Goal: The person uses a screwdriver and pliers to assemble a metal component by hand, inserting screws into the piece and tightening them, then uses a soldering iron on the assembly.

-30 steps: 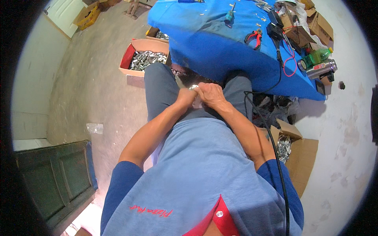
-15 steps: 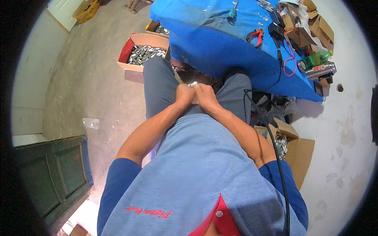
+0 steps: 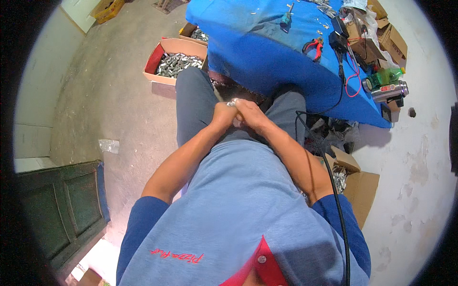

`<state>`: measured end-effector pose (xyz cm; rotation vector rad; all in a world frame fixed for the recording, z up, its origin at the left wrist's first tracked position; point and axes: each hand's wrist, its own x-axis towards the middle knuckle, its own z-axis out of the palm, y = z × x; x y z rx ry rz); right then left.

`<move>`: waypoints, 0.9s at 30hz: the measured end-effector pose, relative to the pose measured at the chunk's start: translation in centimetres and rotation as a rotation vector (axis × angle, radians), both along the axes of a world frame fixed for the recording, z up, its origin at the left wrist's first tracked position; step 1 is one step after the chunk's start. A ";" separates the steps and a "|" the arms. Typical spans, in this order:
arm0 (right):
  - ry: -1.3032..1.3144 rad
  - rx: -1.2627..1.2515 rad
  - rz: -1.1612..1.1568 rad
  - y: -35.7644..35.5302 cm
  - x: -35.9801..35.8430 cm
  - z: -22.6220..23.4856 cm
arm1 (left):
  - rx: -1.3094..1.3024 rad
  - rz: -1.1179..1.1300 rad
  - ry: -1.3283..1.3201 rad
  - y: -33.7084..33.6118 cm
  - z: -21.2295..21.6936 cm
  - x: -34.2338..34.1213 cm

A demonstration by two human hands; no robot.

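box [image 3: 183, 46] of silvery pieces [image 3: 177, 65] beyond hands [image 3: 224, 115]

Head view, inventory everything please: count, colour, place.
held item: count unclear, silvery, centre
tablecloth: 1, blue, ahead
pliers: 1, red-black, on tablecloth
screwdriver: 1, teal, on tablecloth
adapter-like blocks: 2, black, on tablecloth
bottle: 1, green, tablecloth's right
flask: 1, silver, beside bottle
parts boxes: 2, tan, left floor
cartons: several, brown, right side
crate: 1, yellow, upper left
bag: 1, clear, left floor
panel: 1, green, lower left
thick cable: 1, black, right side
left hand, right hand: 1 each, bare, at held item
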<state>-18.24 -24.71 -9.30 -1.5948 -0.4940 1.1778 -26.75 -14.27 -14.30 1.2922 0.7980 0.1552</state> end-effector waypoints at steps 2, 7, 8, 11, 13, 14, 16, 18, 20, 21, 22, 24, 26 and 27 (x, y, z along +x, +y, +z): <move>-0.288 -0.034 0.223 -0.9 2.3 1.0 | 0.011 -0.081 0.018 -0.6 1.5 -0.3; -0.193 -0.214 0.510 -2.9 5.0 4.5 | -0.109 -0.417 -0.103 -0.3 7.4 -1.5; -0.152 -0.239 0.558 -2.9 5.4 4.8 | -0.131 -0.467 -0.142 -0.2 7.4 -1.5; -0.068 -0.325 0.692 -2.7 5.5 6.5 | -0.088 -0.557 -0.181 -0.4 6.8 -1.5; 0.010 -0.420 0.679 -2.2 5.2 7.0 | -0.029 -0.578 -0.166 -0.5 7.0 -1.6; 0.049 -0.467 0.673 -2.0 5.0 7.0 | -0.052 -0.577 -0.204 -0.7 7.2 -1.7; 0.039 -0.340 0.623 -2.5 4.7 4.8 | -0.096 -0.577 -0.283 -1.2 7.9 -1.5; 0.044 -0.209 0.550 -2.5 4.1 4.1 | -0.042 -0.614 -0.138 -0.3 5.8 -1.1; 0.064 -0.081 0.433 -2.6 3.8 4.2 | -0.019 -0.636 -0.079 0.1 6.6 -0.8; 0.011 -0.092 0.424 -2.7 3.9 4.1 | -0.021 -0.636 -0.092 0.0 7.1 -1.0; -0.044 -0.102 0.417 -2.7 4.0 4.1 | -0.022 -0.634 -0.106 -0.1 7.9 -1.2; -0.102 -0.153 0.401 -3.0 4.3 4.5 | -0.082 -0.599 -0.098 -0.1 7.2 -1.3; -0.106 -0.227 0.391 -3.0 4.9 5.7 | -0.126 -0.575 -0.103 0.0 6.0 -1.4; -0.112 -0.228 0.358 -2.9 4.7 6.1 | -0.140 -0.572 -0.114 0.1 5.3 -1.4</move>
